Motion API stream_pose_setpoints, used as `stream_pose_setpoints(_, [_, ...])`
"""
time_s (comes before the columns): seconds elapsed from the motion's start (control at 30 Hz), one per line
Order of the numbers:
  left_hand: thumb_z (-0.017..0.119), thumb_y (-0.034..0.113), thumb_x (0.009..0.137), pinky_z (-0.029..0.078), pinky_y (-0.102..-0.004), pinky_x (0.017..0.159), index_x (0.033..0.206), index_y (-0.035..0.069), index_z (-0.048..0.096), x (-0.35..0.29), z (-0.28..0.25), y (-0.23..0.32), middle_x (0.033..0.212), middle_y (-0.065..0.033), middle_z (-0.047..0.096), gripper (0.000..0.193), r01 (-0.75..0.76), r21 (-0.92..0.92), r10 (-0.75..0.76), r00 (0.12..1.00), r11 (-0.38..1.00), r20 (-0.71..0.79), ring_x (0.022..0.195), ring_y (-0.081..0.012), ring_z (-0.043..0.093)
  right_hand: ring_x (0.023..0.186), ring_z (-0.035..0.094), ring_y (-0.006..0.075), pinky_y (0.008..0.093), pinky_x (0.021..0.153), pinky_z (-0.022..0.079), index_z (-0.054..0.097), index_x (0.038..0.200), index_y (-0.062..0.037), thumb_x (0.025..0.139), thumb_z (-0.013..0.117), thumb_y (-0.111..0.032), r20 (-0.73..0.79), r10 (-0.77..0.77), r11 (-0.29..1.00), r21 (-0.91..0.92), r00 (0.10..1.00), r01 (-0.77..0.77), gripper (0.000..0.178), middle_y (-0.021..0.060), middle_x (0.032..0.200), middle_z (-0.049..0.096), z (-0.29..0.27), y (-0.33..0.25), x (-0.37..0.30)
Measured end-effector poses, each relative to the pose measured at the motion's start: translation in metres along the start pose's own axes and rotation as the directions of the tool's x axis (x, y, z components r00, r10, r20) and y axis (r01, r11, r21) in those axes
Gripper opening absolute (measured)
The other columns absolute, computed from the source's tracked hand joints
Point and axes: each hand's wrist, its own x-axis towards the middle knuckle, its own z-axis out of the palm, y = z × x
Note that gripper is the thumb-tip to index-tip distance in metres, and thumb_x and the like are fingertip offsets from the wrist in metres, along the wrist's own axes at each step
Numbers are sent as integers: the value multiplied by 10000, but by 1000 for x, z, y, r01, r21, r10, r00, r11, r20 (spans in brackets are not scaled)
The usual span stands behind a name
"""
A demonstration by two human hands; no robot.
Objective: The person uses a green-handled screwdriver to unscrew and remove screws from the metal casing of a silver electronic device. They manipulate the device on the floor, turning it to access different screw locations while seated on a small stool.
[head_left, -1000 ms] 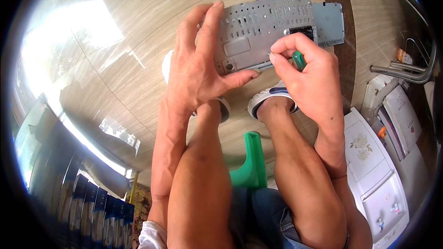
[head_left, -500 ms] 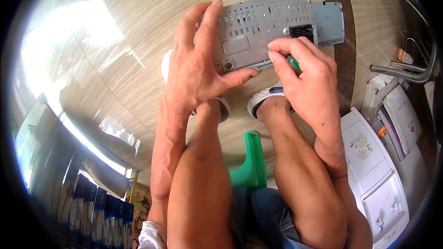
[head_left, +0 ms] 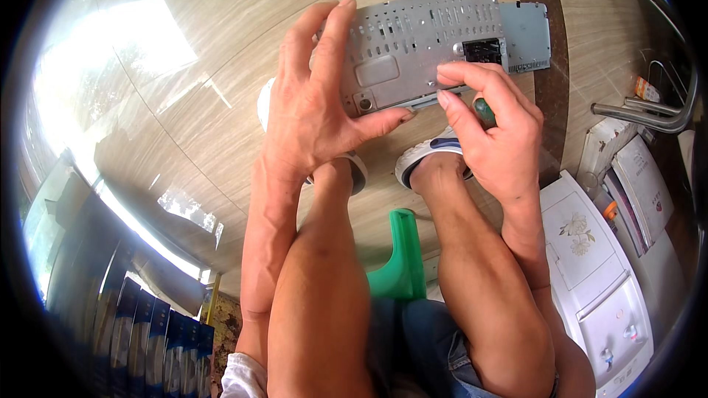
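Observation:
A flat perforated metal casing of an electronic unit (head_left: 413, 44) lies in front of my feet. My left hand (head_left: 313, 92) grips its left end, fingers over the far edge and thumb along the near edge. A small screw (head_left: 431, 84) sits on the casing's near side. Just right of it is my right hand (head_left: 498, 110), thumb and forefinger slightly apart. The other fingers curl around a green-handled tool, apparently a screwdriver (head_left: 484, 109), its handle end showing and its shaft hidden.
A bluish metal plate (head_left: 527, 37) extends at the casing's right end. Between my legs is a green plastic stool (head_left: 402, 258). To the right stand a white cabinet (head_left: 590, 250) with a flower print and a bent chrome rail (head_left: 638, 114). Blue-and-silver packages (head_left: 147, 339) line the lower left.
My right thumb and forefinger have parted and drawn back right from the screw, which now shows on the casing. The green handle has turned in that hand. My left hand has stayed put.

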Motion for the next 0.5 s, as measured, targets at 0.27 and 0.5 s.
stream_pose_setpoints(0.27, [994, 387, 550, 591, -490, 946, 1517, 37, 484, 1, 1, 1, 1456, -190, 504, 1147, -29, 7, 30, 998, 1000, -47, 1229, -418, 587, 874, 739, 265, 349, 739, 595, 719, 1125, -72, 860, 753, 68, -19, -70, 998, -5, 997, 70, 301, 87, 1009, 739, 10, 8, 0])
stream_pose_setpoints(0.5, [997, 371, 545, 598, -488, 934, 1515, 42, 486, 1, 1, 2, 1450, -185, 504, 1144, -45, 9, 46, 997, 999, -54, 1222, -415, 590, 823, 738, 248, 344, 670, 601, 714, 1128, -78, 863, 764, 50, -77, -146, 988, -63, 986, 141, 298, 75, 1005, 743, 15, 11, -3])
